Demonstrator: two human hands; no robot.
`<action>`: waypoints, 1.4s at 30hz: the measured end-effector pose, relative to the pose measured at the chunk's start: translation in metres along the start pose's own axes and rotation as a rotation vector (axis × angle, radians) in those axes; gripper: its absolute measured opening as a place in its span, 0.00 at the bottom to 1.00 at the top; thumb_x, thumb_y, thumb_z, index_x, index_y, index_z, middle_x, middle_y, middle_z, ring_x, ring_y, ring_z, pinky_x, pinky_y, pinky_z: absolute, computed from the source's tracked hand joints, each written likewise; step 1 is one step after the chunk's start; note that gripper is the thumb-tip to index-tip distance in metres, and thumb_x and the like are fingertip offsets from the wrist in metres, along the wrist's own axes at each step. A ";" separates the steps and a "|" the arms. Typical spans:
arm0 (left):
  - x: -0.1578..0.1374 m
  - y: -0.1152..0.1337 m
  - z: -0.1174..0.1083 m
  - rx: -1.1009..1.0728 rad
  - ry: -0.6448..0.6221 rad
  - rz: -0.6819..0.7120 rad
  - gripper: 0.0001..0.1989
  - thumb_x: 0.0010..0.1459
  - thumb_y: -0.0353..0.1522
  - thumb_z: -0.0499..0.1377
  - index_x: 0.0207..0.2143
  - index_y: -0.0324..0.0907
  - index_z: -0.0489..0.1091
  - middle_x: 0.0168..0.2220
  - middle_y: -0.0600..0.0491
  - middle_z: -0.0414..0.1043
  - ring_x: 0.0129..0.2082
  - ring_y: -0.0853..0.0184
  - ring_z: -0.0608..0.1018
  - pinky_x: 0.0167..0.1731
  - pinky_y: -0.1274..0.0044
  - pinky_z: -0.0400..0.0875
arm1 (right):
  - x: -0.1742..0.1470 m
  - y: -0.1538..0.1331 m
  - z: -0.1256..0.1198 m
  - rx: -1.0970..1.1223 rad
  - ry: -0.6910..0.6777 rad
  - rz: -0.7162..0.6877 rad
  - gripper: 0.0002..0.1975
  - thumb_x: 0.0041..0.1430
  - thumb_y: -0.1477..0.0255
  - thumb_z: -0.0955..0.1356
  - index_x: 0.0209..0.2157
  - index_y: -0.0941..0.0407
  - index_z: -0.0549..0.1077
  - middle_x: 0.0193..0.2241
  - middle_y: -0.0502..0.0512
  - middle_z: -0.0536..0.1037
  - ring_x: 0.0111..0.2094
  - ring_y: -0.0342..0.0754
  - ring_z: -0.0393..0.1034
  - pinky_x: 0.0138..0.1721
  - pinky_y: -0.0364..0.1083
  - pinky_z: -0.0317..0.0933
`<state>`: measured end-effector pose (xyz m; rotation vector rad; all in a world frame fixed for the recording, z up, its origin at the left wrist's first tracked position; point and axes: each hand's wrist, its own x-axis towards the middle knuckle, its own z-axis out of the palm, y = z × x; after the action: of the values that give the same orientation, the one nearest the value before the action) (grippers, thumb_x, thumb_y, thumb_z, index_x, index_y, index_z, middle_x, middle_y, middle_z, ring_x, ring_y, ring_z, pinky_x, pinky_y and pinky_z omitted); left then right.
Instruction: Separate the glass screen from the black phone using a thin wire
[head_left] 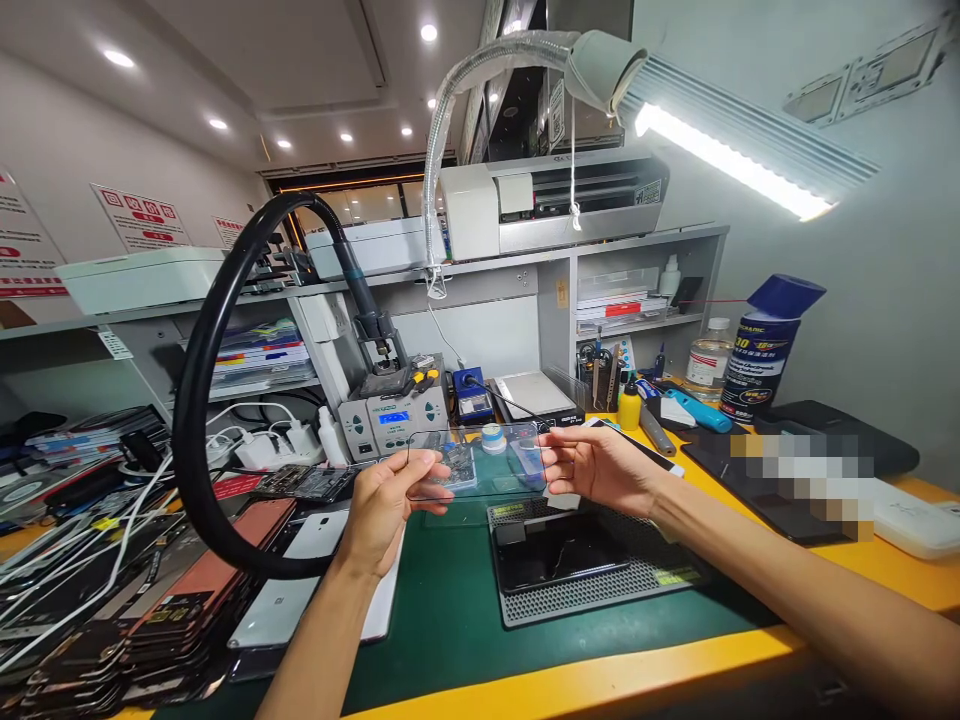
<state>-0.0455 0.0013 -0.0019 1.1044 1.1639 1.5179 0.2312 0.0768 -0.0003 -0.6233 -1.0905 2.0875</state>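
Observation:
A thin, clear glass panel (491,488) with a dark edge is held up above the work mat, a hand at each end. Its left end is pinched between the thumb and fingers of my left hand (390,490). At the other end, my right hand (596,465) grips the edge with thumb and fingertips. Below and to the right, a black phone screen (566,555) lies face up on a grey perforated pad (517,608). Through the glass I see a small round tub (493,438) and a clear box of small parts (457,465).
Stacked phone parts (165,600) and white phones (289,590) crowd the left, under a thick black hose (187,400). A hot-air station (394,415) stands behind. A spray can (761,360), a bottle (709,360) and a black tablet (750,490) are right. A lamp (735,150) hangs overhead.

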 end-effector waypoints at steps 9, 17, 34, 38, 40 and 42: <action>-0.013 0.006 0.017 0.011 -0.125 0.002 0.15 0.50 0.39 0.71 0.33 0.36 0.79 0.31 0.48 0.80 0.24 0.65 0.80 0.22 0.76 0.75 | -0.011 0.002 0.016 -0.029 -0.136 -0.012 0.28 0.63 0.55 0.64 0.51 0.64 0.77 0.53 0.70 0.79 0.50 0.61 0.77 0.49 0.56 0.69; -0.013 -0.002 0.020 -0.055 -0.225 -0.055 0.13 0.56 0.37 0.68 0.40 0.37 0.79 0.36 0.46 0.81 0.31 0.63 0.82 0.29 0.75 0.79 | -0.005 0.016 0.014 -0.164 -0.108 -0.015 0.16 0.54 0.77 0.75 0.46 0.60 0.79 0.48 0.64 0.83 0.43 0.56 0.81 0.47 0.54 0.73; -0.006 -0.002 0.013 -0.242 -0.304 -0.202 0.16 0.65 0.35 0.57 0.41 0.31 0.79 0.43 0.37 0.82 0.42 0.54 0.84 0.40 0.67 0.80 | 0.000 0.015 0.012 -0.224 0.032 0.001 0.09 0.53 0.78 0.76 0.38 0.62 0.80 0.37 0.62 0.85 0.35 0.54 0.83 0.37 0.49 0.78; -0.004 -0.005 0.009 -0.166 -0.255 -0.152 0.11 0.63 0.33 0.61 0.40 0.32 0.78 0.40 0.40 0.81 0.40 0.59 0.83 0.38 0.70 0.79 | 0.000 0.013 0.013 -0.228 0.064 0.015 0.09 0.52 0.78 0.76 0.37 0.62 0.80 0.36 0.62 0.85 0.34 0.54 0.83 0.36 0.48 0.78; -0.002 -0.007 0.008 -0.117 -0.224 -0.137 0.10 0.63 0.34 0.62 0.41 0.35 0.76 0.41 0.45 0.80 0.40 0.62 0.81 0.39 0.69 0.78 | 0.001 0.013 0.012 -0.231 0.072 0.022 0.09 0.52 0.78 0.76 0.37 0.62 0.80 0.37 0.62 0.85 0.35 0.54 0.83 0.36 0.48 0.78; 0.000 -0.009 0.007 -0.071 -0.193 -0.122 0.11 0.64 0.35 0.62 0.45 0.37 0.74 0.44 0.48 0.77 0.42 0.63 0.80 0.41 0.67 0.77 | 0.001 0.013 0.012 -0.232 0.077 0.026 0.10 0.52 0.78 0.76 0.38 0.62 0.80 0.37 0.62 0.85 0.35 0.54 0.83 0.36 0.48 0.78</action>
<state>-0.0372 0.0040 -0.0094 1.0863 1.0185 1.3187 0.2177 0.0666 -0.0047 -0.8270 -1.2961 1.9568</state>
